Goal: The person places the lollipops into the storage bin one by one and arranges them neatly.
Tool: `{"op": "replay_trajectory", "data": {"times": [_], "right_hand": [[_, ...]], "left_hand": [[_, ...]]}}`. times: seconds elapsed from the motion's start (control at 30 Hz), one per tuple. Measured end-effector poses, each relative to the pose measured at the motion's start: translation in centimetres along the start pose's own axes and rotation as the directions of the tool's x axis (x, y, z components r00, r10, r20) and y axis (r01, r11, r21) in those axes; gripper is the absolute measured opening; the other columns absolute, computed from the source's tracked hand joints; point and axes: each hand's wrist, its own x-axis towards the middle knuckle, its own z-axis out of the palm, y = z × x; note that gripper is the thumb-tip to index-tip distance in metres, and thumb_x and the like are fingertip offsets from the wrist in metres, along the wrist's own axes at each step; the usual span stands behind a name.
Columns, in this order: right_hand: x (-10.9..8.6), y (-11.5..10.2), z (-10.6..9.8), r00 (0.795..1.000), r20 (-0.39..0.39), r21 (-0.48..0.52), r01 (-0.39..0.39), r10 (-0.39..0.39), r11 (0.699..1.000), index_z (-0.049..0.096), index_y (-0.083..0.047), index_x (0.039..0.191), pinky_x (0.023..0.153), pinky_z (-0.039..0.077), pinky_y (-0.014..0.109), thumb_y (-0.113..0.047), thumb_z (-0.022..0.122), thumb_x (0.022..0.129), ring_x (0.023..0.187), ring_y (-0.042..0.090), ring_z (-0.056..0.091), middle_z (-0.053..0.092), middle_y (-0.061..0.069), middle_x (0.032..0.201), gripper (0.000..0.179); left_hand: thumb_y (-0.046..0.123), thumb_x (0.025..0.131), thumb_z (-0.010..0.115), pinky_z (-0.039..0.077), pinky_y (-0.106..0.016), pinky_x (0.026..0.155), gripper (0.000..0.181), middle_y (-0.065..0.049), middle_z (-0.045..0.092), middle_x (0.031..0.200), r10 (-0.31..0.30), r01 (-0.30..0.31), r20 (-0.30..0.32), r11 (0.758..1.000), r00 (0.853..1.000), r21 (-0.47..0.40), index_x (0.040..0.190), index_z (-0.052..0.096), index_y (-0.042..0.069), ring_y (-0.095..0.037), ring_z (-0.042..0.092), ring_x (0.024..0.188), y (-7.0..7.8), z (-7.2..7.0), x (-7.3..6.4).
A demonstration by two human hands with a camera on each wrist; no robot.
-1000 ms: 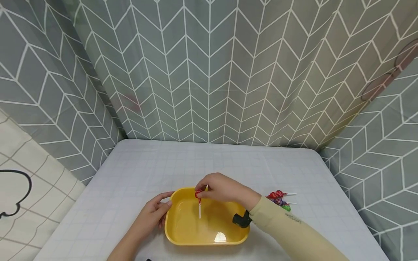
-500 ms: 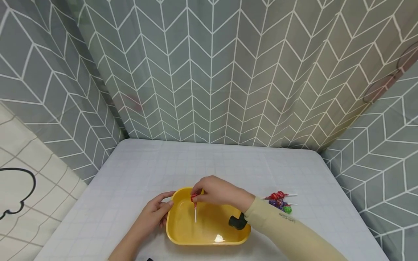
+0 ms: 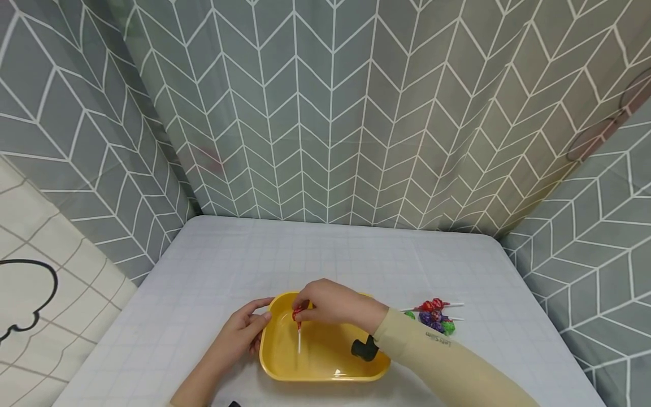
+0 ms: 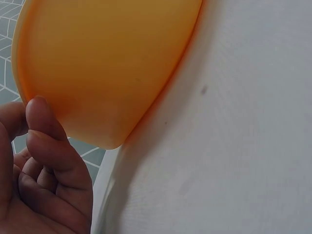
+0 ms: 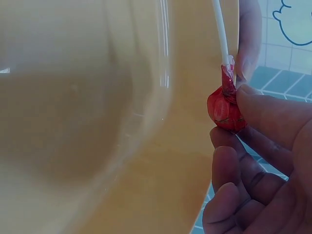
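A yellow rectangular tray [image 3: 325, 362] with raised walls stands near the table's front. My left hand [image 3: 238, 333] pinches its left rim; in the left wrist view the thumb and fingers [image 4: 41, 114] close on the tray's edge. Over the tray's left part, my right hand [image 3: 330, 302] holds a lollipop in a red wrapper [image 5: 225, 111] by its candy head, between thumb and fingertips. Its white stick [image 3: 299, 342] points down toward the tray's floor in the head view. Whether the stick touches the floor, I cannot tell.
Several wrapped lollipops [image 3: 434, 316], red, purple and green, lie in a pile on the white table [image 3: 325, 254] to the tray's right, partly behind the right forearm. A black wrist camera [image 3: 365, 349] sits under the right wrist. Patterned grey curtains [image 3: 325, 113] surround the table.
My right hand has moved a little left and toward the front with the red lollipop. The left hand keeps its grip on the tray. More of the lollipop pile shows now.
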Motion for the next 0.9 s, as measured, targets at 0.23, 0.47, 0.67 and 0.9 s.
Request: {"op": "replay_trajectory", "data": {"times": [0.23, 0.47, 0.67, 0.9], "right_hand": [[0.5, -0.4, 0.3, 1.000, 0.017, -0.044, 0.006, -0.005, 0.999, 0.067, -0.021, 0.089, 0.069, 0.041, 0.014, -0.031, 0.063, 0.084, 0.071, -0.002, 0.050, 0.058, -0.019, 0.077, 0.012], [1.0, -0.7, 0.8, 0.999, 0.028, -0.079, -0.022, 0.025, 0.997, 0.068, -0.020, 0.090, 0.070, 0.042, 0.015, -0.031, 0.065, 0.082, 0.070, 0.000, 0.049, 0.057, -0.017, 0.076, 0.014], [1.4, -1.0, 1.3, 0.999, 0.036, -0.110, -0.019, 0.023, 0.994, 0.068, -0.021, 0.090, 0.070, 0.041, 0.015, -0.031, 0.065, 0.082, 0.069, 0.000, 0.048, 0.056, -0.018, 0.076, 0.013], [2.2, -1.0, 2.3, 0.998, 0.043, -0.142, -0.031, 0.037, 0.989, 0.068, -0.021, 0.090, 0.068, 0.041, 0.014, -0.032, 0.065, 0.082, 0.068, 0.001, 0.048, 0.055, -0.018, 0.075, 0.014]], "left_hand": [[0.043, 0.087, 0.054, 0.046, -0.035, 0.044, 0.043, -0.015, 0.057, 0.066, -0.007, 0.007, -0.016, 1.000, 1.000, 0.012, 0.127, 0.045, 0.027, -0.021, 0.049, 0.047, -0.2, 0.0, 0.1], [0.043, 0.088, 0.053, 0.047, -0.035, 0.045, 0.042, -0.016, 0.058, 0.067, -0.016, 0.017, -0.021, 1.000, 1.000, 0.022, 0.126, 0.045, 0.029, -0.022, 0.049, 0.047, -0.1, 0.1, 0.1], [0.042, 0.088, 0.053, 0.046, -0.035, 0.044, 0.041, -0.016, 0.058, 0.067, -0.015, 0.015, -0.013, 1.000, 1.000, 0.015, 0.126, 0.045, 0.028, -0.021, 0.049, 0.047, -0.1, 0.1, 0.1], [0.043, 0.087, 0.053, 0.045, -0.035, 0.042, 0.044, -0.016, 0.057, 0.067, 0.013, -0.013, -0.009, 1.000, 1.000, 0.001, 0.127, 0.045, 0.026, -0.020, 0.049, 0.047, -0.4, 0.0, 0.2]]}}
